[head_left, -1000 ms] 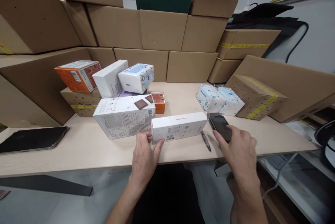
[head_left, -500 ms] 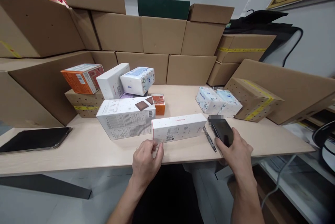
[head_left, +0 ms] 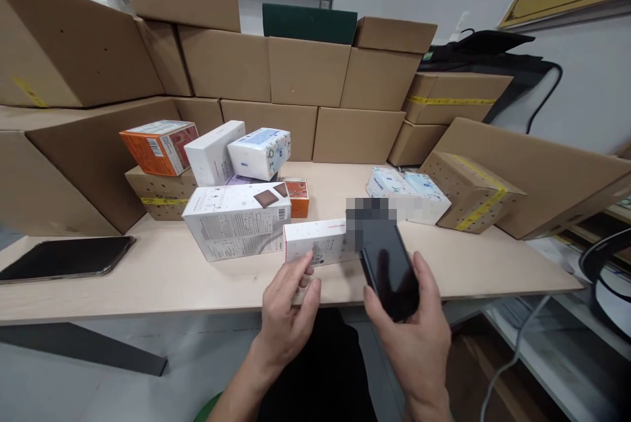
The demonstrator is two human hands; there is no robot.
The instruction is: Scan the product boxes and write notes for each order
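In my right hand (head_left: 414, 330) is a black handheld device with a dark screen (head_left: 392, 271), gripped by its lower sides between thumb and fingers. It is raised at the table's front edge, its far end blurred out. My left hand (head_left: 290, 307) is open, with thumb and fingers apart and nothing in it. Just behind the left fingers lies a long white box with red print (head_left: 320, 238); I cannot tell whether they touch it. The device covers that box's right end. Left of it stands a larger white carton with brown squares (head_left: 239, 225).
Orange boxes (head_left: 160, 149), a white box (head_left: 211, 156) and a tissue pack (head_left: 261, 152) are piled behind the carton. More tissue packs (head_left: 394, 188) lie at right beside a taped cardboard box (head_left: 478, 192). A black tablet (head_left: 69, 257) lies left. Cardboard boxes (head_left: 310, 73) wall the back.
My right hand has lifted the black device off the tabletop and brought it left and nearer. My left hand has opened its fingers and shifted slightly right. The pen is now out of sight.
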